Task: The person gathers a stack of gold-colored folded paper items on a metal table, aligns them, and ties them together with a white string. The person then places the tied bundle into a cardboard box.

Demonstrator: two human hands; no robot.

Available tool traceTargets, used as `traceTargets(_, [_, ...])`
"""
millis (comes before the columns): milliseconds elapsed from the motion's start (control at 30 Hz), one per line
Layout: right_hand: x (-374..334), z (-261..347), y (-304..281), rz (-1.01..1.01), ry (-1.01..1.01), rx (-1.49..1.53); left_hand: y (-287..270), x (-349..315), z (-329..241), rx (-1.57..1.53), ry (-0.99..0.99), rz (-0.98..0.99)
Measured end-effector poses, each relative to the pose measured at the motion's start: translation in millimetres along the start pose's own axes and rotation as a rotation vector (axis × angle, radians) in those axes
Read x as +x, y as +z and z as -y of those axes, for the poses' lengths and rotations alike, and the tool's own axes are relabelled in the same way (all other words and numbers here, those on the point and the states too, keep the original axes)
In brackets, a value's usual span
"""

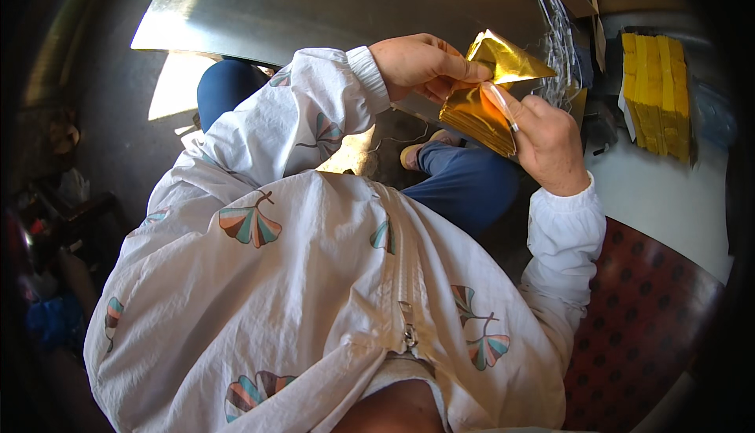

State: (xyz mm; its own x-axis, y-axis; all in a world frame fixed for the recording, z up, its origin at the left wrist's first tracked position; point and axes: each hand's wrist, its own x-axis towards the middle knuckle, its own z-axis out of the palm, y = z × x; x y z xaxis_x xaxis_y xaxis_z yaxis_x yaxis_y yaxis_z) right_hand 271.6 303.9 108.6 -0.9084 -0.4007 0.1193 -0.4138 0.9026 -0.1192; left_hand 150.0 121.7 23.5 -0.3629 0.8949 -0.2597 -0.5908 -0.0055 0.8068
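Note:
Between my hands is a wad of shiny gold foil paper (481, 118), its many thin layers showing along the lower edge. My left hand (421, 63) comes in from the left, closed, pinching the paper between thumb and fingers near its middle. One folded gold flap (515, 63) stands up beyond the left thumb and points to the right. On the right side my right hand (546, 138) is closed around the wad, its thumb pressed on the foil near the left fingertips. A narrow pale strip lies along the right thumb; what it is, I cannot tell. My palms are hidden.
A grey metal tabletop (330, 8) spans the far side. Thin clear and whitish strips (558, 47) hang at its right end. A stack of yellow-gold paper bundles (654, 95) rests on a pale surface at right. Nearer is a dark red patterned panel (637, 323).

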Motion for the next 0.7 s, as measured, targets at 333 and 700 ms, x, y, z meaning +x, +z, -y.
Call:
traceTargets(333, [-0.3,4.0,-8.4,0.066,-0.093,-0.176,-3.3,4.3,4.4,0.122,-0.011,0.036])
traceTargets(700, [-4.0,5.0,-2.2,0.07,0.072,0.143,-3.4,-1.6,-0.3,0.159,0.057,0.147])
